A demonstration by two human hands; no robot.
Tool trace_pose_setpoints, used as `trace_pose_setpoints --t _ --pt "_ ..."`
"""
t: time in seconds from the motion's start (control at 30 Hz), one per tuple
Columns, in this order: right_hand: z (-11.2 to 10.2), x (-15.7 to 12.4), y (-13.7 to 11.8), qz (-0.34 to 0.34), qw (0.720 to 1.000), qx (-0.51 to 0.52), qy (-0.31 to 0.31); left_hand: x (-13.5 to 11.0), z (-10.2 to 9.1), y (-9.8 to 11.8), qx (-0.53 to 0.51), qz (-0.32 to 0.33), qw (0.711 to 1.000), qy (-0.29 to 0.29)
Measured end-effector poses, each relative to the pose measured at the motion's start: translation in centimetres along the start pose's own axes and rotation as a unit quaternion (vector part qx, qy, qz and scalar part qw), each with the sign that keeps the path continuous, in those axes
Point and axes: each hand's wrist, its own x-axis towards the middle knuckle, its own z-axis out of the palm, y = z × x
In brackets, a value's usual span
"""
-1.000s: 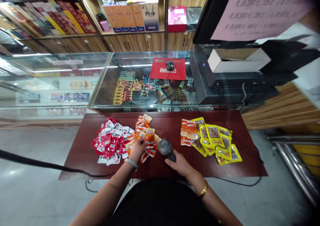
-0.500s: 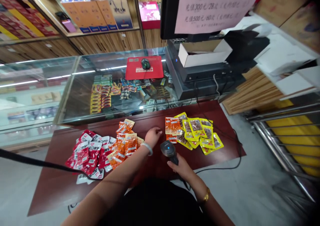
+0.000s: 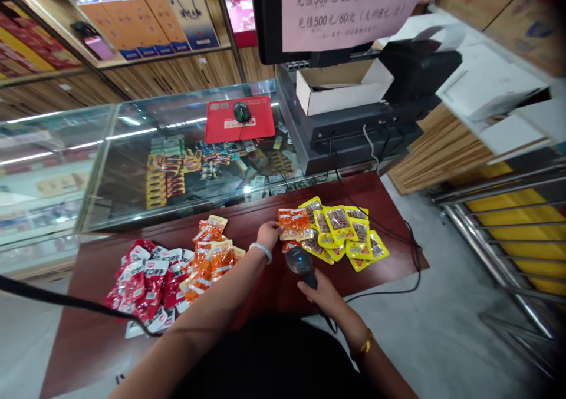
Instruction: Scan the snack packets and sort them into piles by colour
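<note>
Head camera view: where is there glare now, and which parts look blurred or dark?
In the head view, pale light streaks and a bright spot lie on the glass counter; in that same view, the far-left glass case looks blurred, the yellow packets keep fairly clear edges, and the top right corner falls to black.

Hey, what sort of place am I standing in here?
Most likely a small shop, near its till: there's a glass display counter stocked with small packaged goods, shelved boxes beyond it, and what looks like a barcode scanner in your right hand.
</note>
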Motion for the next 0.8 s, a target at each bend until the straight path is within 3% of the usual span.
trace_pose_setpoints --t 0.2,0.47,0.67,0.8 --pt "1.5 1.0 -1.6 -0.012 0.999 -0.029 -0.040 -2.8 -5.7 -1.8 -0.045 -0.014 0.998 0.038" --pt "6.6 2.1 -2.9 -0.043 0.984 -0.108 -0.133 -6.1 -12.8 -5.0 -0.052 -0.017 0.992 0.115" --pt "8.9 1.9 -3.1 -0.074 0.972 -0.129 -0.183 -8.3 -16.4 -5.6 0.012 0.019 0.989 0.148" --pt "9.2 1.5 -3.0 -0.074 0.973 -0.129 -0.175 -9.5 -18.8 -5.1 0.149 0.033 0.971 0.182"
